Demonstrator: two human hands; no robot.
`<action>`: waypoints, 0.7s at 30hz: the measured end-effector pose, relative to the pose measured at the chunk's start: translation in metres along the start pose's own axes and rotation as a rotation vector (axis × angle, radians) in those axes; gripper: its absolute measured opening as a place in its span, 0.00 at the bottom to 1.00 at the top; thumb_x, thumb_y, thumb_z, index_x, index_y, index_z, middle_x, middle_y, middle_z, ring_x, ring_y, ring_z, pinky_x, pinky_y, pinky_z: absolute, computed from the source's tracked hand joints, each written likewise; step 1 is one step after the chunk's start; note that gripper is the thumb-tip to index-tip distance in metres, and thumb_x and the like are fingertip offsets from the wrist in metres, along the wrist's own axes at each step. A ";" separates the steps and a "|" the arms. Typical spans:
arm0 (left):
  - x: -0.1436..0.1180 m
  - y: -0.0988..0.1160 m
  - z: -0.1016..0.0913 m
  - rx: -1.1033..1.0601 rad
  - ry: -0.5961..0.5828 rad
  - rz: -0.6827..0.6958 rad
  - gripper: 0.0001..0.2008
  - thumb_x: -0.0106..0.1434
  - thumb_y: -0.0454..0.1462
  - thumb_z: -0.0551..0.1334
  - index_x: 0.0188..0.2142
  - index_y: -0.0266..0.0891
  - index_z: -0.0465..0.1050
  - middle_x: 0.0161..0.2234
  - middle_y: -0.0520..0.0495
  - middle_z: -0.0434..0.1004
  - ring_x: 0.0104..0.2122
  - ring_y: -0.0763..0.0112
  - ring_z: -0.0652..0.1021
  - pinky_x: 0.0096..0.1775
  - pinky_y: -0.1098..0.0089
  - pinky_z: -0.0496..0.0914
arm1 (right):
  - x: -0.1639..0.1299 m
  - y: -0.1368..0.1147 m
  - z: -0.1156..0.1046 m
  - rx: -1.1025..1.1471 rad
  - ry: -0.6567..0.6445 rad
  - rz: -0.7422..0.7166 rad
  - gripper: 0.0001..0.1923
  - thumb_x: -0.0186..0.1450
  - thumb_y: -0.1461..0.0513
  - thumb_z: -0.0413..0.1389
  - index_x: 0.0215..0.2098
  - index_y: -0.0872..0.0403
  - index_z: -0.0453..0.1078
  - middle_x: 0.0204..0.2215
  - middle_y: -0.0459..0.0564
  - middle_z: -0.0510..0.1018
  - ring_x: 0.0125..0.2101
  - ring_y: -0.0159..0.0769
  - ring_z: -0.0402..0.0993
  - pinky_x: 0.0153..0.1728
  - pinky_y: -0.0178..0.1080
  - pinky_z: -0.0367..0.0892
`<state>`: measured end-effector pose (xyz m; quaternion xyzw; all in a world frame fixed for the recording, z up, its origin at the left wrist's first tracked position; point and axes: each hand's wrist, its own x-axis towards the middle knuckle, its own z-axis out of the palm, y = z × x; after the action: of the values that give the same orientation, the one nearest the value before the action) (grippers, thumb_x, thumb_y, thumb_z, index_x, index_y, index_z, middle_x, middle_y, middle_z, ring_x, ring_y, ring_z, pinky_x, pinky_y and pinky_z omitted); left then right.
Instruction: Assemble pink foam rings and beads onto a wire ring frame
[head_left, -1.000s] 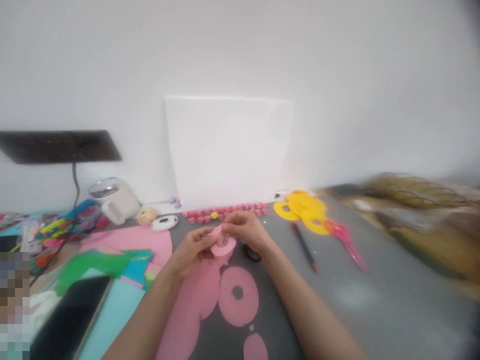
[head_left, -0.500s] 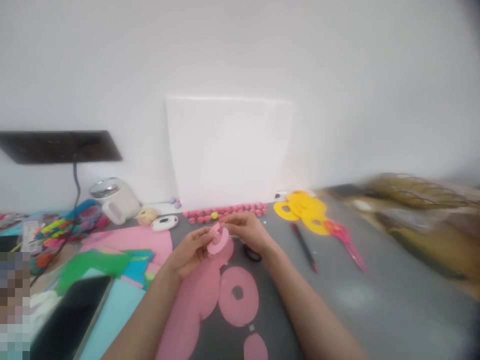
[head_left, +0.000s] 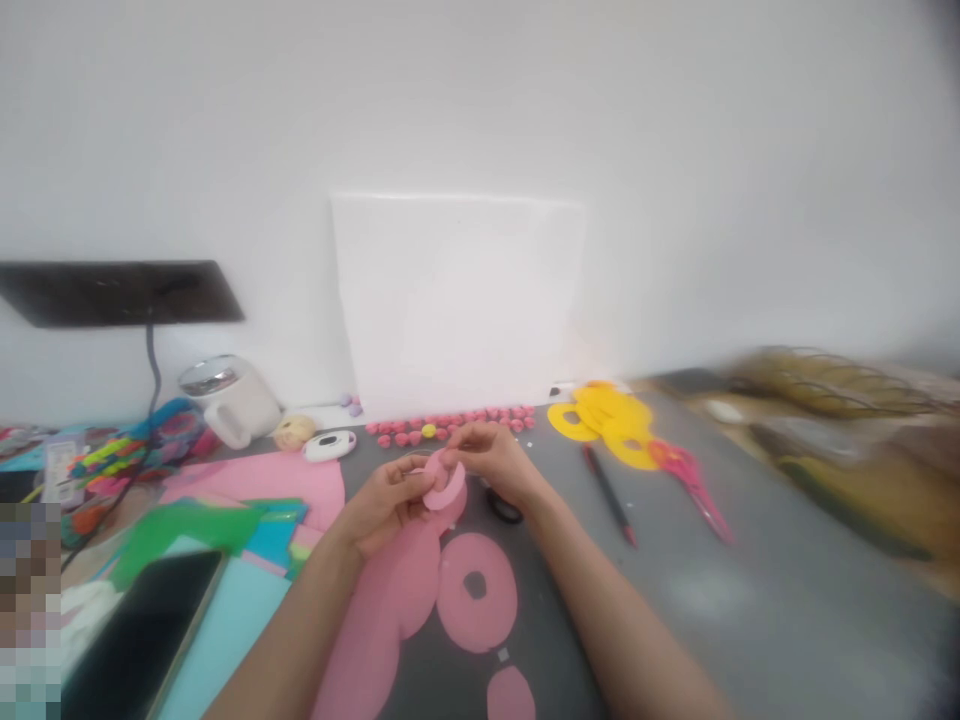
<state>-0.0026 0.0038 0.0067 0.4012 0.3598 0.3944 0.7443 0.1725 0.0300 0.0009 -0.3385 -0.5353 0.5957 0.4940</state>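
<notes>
Presently: small pink paper ring (head_left: 442, 487), pinched between left hand (head_left: 386, 500) and right hand (head_left: 491, 462), raised above grey table (head_left: 750, 590). Near: pink disc (head_left: 478, 593). Right: pen (head_left: 609, 493), yellow rings (head_left: 604, 418), scissors (head_left: 694, 485).

Two hands curl a pink ring above a grey table.

The left hand (head_left: 386, 500) and right hand (head_left: 491, 462) pinch the small pink ring (head_left: 444, 487) between their fingertips, above a pink sheet (head_left: 375, 620) and a flat pink disc (head_left: 478, 592). A black pen (head_left: 609, 494), yellow rings (head_left: 604, 420) and red scissors (head_left: 690, 480) lie to the right on the table (head_left: 750, 600); a white mug (head_left: 229, 400) stands at left.
</notes>
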 end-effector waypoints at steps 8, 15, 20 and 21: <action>0.001 -0.001 -0.003 -0.029 0.039 0.007 0.12 0.50 0.37 0.69 0.34 0.32 0.76 0.24 0.50 0.71 0.21 0.80 0.68 0.22 0.79 0.63 | -0.001 -0.002 -0.001 -0.065 0.011 0.003 0.12 0.50 0.56 0.63 0.30 0.55 0.76 0.30 0.49 0.80 0.31 0.35 0.75 0.36 0.39 0.69; 0.002 -0.002 -0.004 -0.031 0.037 0.010 0.13 0.50 0.36 0.69 0.36 0.33 0.76 0.26 0.49 0.72 0.22 0.80 0.68 0.23 0.78 0.63 | 0.000 0.001 -0.002 -0.040 0.003 -0.003 0.14 0.49 0.57 0.64 0.32 0.54 0.76 0.30 0.49 0.80 0.32 0.36 0.75 0.37 0.40 0.69; 0.000 0.001 -0.001 0.004 0.042 -0.005 0.13 0.49 0.36 0.69 0.35 0.33 0.77 0.27 0.48 0.73 0.22 0.79 0.69 0.23 0.78 0.62 | -0.001 0.001 -0.002 0.002 0.005 -0.006 0.13 0.48 0.59 0.65 0.31 0.54 0.74 0.27 0.47 0.79 0.28 0.33 0.75 0.33 0.37 0.68; 0.000 0.001 -0.001 0.005 0.043 -0.005 0.13 0.49 0.36 0.70 0.35 0.33 0.77 0.27 0.47 0.73 0.23 0.79 0.69 0.23 0.78 0.62 | -0.001 0.000 -0.001 0.013 -0.003 -0.010 0.12 0.47 0.59 0.65 0.30 0.55 0.73 0.26 0.46 0.79 0.28 0.33 0.74 0.32 0.36 0.68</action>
<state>-0.0034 0.0047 0.0074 0.3935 0.3778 0.4002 0.7364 0.1737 0.0290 0.0001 -0.3317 -0.5336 0.5974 0.4983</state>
